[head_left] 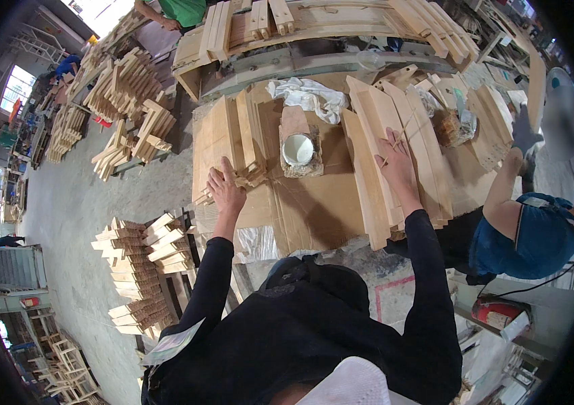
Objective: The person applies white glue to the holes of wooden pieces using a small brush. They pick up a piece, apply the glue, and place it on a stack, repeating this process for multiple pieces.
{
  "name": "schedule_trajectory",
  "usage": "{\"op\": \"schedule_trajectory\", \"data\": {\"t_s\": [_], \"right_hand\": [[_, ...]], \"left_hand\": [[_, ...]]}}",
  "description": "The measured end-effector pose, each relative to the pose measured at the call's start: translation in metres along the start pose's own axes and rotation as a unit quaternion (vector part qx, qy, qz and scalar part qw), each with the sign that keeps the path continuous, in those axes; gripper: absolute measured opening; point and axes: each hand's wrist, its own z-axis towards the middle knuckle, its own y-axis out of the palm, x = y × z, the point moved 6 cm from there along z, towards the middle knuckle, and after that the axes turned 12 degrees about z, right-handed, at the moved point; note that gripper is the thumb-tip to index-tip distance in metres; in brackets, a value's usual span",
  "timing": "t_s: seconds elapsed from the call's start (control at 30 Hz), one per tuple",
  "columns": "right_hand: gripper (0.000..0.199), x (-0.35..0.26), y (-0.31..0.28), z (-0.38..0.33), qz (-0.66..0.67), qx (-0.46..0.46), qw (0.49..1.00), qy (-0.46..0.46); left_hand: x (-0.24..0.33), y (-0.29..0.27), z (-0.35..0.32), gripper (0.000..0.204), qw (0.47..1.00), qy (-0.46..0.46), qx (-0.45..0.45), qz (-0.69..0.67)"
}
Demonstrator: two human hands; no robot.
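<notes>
On the cardboard-covered workbench (314, 202), a small white round cup (298, 148) sitting on a rough wooden block serves as the marker for everything else. To the left of that cup, the person's left hand (225, 190) lies with fingers spread and bent over a small heap of short pale wooden pieces (250, 177); it touches them, but whether any piece is actually gripped cannot be told. Just beyond that heap, flat pale wooden boards (223, 138) stand leaning on edge. To the right of the cup, the right hand (395, 160) rests on a row of long pale wooden slats (395, 128) that overlap one another, and thin light wooden sticks (401, 135) pass between its fingers, which are loosely closed on them. Behind the cup lies a crumpled white cloth (308, 96). Farther right of the cup, a co-worker's grey-gloved hand (523, 131) reaches onto more boards.
</notes>
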Motion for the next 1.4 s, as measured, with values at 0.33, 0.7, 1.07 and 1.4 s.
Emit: {"op": "schedule_trajectory", "data": {"t_s": [0.33,0.7,1.07,1.4], "right_hand": [[0.045,-0.012,-0.005,0.002,-0.024,-0.01,1.0,-0.012],[0.051,-0.003,0.001,0.0,-0.015,0.007,1.0,-0.023],[0.051,-0.003,-0.001,-0.001,-0.018,0.005,1.0,-0.017],[0.05,-0.005,0.0,0.002,-0.008,-0.012,1.0,0.009]], "left_hand": [[-0.003,0.002,-0.002,0.109,1.0,0.009,0.022,-0.002],[-0.005,0.012,0.004,0.115,1.0,-0.005,-0.009,-0.007],[0.0,0.002,0.001,0.115,1.0,0.003,0.003,-0.013],[-0.004,0.009,0.003,0.116,1.0,0.001,0.002,0.014]]}}
